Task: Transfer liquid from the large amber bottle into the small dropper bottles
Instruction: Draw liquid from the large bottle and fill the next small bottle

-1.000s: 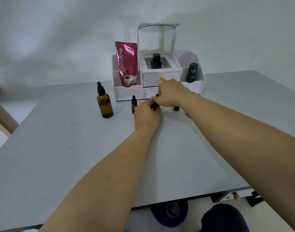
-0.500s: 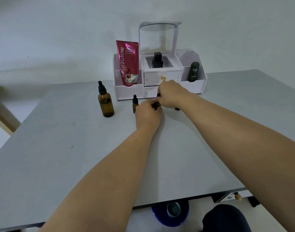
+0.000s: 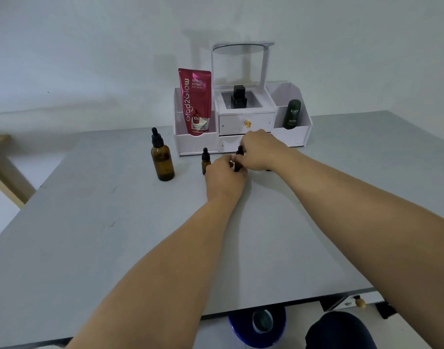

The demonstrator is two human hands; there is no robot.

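Observation:
The large amber bottle point(image 3: 163, 162) with a black dropper cap stands upright on the grey table point(image 3: 89, 235), left of my hands. One small dropper bottle point(image 3: 205, 160) stands capped just left of my left hand point(image 3: 224, 176). My left hand wraps the body of a second small dropper bottle point(image 3: 238, 159), mostly hidden. My right hand point(image 3: 260, 151) pinches that bottle's black cap from above. A dark bit of a third small bottle point(image 3: 268, 170) peeks out under my right wrist.
A white organiser point(image 3: 295, 137) stands behind my hands, holding a red tube point(image 3: 194, 102), a black bottle point(image 3: 238, 96) and a dark green container point(image 3: 291, 114). Its drawers face me. A blue bin point(image 3: 256, 326) sits below the table's near edge.
Both hands stay on the middle small bottle; my right hand's fingers have shifted slightly on its cap. The other bottles have not moved.

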